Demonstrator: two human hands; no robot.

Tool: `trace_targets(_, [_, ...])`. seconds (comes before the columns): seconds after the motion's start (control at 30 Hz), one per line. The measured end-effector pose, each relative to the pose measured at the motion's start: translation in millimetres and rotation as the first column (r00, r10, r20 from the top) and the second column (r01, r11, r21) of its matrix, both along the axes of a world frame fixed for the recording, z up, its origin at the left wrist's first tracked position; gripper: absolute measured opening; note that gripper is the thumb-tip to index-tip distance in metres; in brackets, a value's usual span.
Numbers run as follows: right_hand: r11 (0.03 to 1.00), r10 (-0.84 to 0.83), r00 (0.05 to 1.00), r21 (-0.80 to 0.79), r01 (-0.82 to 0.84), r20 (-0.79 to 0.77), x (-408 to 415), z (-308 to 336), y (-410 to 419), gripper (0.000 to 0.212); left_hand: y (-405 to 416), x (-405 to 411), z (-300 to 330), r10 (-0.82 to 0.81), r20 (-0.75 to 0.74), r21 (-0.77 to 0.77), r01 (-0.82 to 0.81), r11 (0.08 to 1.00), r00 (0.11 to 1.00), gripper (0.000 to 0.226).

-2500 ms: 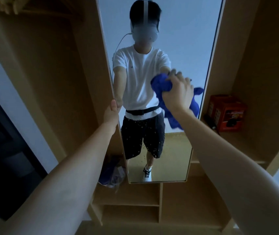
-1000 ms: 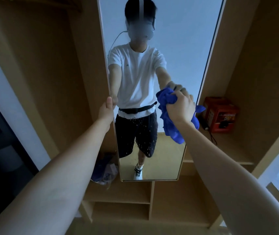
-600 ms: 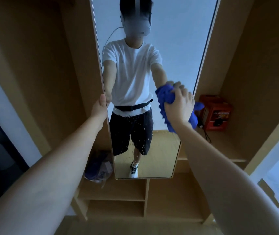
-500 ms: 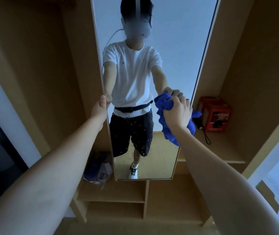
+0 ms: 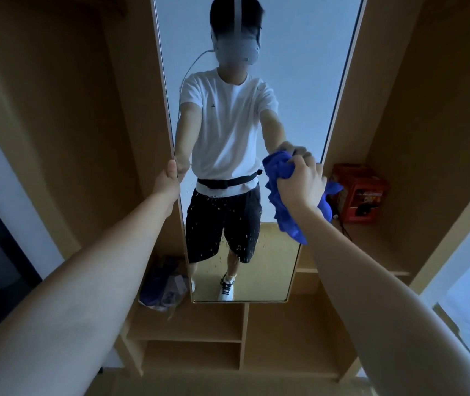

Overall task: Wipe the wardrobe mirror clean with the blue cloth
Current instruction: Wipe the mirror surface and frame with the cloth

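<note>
Head view: left hand (image 5: 168, 181) grips mirror (image 5: 256, 81) left edge to steady it, right hand (image 5: 299, 184) fingers bunched around blue cloth (image 5: 282, 212) pressed near mirror's right edge for wiping.

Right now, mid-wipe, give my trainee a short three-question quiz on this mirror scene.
1. True or false: the left hand holds the mirror by its edge.
2. What does the right hand grip? A sponge; B blue cloth; C red box.
3. Which part of the glass shows droplets?

Key: 1 true; 2 B; 3 the lower part, left of the cloth.
</note>
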State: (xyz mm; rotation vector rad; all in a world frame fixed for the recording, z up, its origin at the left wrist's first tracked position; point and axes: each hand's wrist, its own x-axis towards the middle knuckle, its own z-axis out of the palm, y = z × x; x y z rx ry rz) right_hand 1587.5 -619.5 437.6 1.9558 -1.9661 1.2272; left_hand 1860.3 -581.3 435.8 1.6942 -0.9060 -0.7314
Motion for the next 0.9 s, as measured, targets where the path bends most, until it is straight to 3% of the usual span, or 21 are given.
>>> trace_targets(0.07, [1.0,0.02,0.999,-0.019,-0.02,0.034,-1,8,1,0.034,0,-2,0,0.024,0.012,-0.006,-0.024,1.0,1.0,0.071])
trace_targets(0.23, [0.952,0.015,0.991,-0.304,0.027,0.136,-8,97,2,0.045,-1,0,-3,0.014,0.024,-0.012,-0.014,1.0,1.0,0.071])
trace_targets(0.33, [0.964,0.027,0.991,-0.265,0.009,0.134,-13,107,-5,0.043,-2,-1,-5,0.023,0.039,-0.019,-0.022,1.0,0.999,0.071])
trace_targets(0.43, [0.981,0.002,0.994,-0.195,0.019,0.107,-16,46,-8,0.049,-2,-2,-5,0.029,0.032,-0.039,-0.028,0.999,0.999,0.069])
trace_targets(0.57, [1.0,-0.008,0.993,-0.022,0.011,0.118,-17,1,-2,0.029,0,0,-3,0.02,0.018,-0.022,-0.019,1.0,1.0,0.069])
trace_targets(0.63, [0.999,0.005,0.991,-0.047,0.002,0.131,-19,17,-1,0.023,0,-1,-3,0.03,0.023,-0.022,-0.029,0.999,0.999,0.069])
trace_targets(0.8, [0.958,0.024,0.973,-0.283,0.043,0.231,-24,92,-1,0.039,1,-5,-6,0.036,0.059,-0.032,-0.035,0.999,0.998,0.069])
trace_targets(0.9, [0.97,-0.001,0.98,-0.239,0.049,0.198,-26,91,-6,0.04,2,-5,-6,0.036,0.047,-0.047,-0.034,0.998,0.998,0.068])
